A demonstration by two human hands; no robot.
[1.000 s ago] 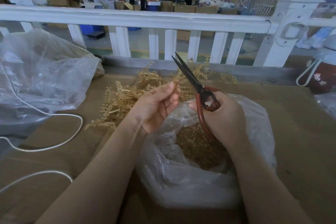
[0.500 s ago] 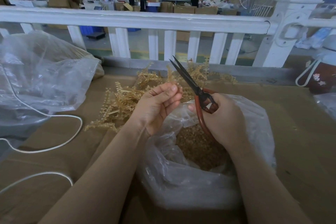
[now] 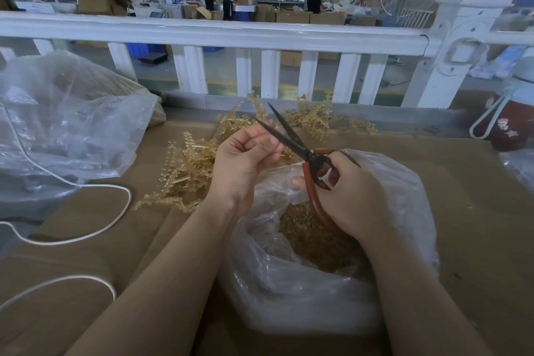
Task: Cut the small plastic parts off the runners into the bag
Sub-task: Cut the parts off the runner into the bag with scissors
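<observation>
A brown cardboard-covered worktop (image 3: 476,211) fills the lower view, with a white railing (image 3: 213,35) along its far edge. On its left lies a large crumpled clear bag (image 3: 66,130), with a white cord (image 3: 115,211) looping just in front of it. Near the middle, right in front of the person, stands the open clear plastic bag (image 3: 289,292), with a heap of small amber cut parts (image 3: 315,237) inside. Behind and to the left of it, a loose pile of amber runners (image 3: 190,170) spreads over the worktop toward the railing. A dark red flask (image 3: 511,127) with a white strap stands at the far right.

Above the bag's mouth, the right hand (image 3: 349,196) has its grip closed round the red handles of the scissors (image 3: 294,141), whose dark blades stand parted and point up and left. The left hand (image 3: 245,159) is raised just beside the blades, its fingers curled in a narrow grip; whether they pinch a runner cannot be told, since the blades cross in front of the fingertips.
</observation>
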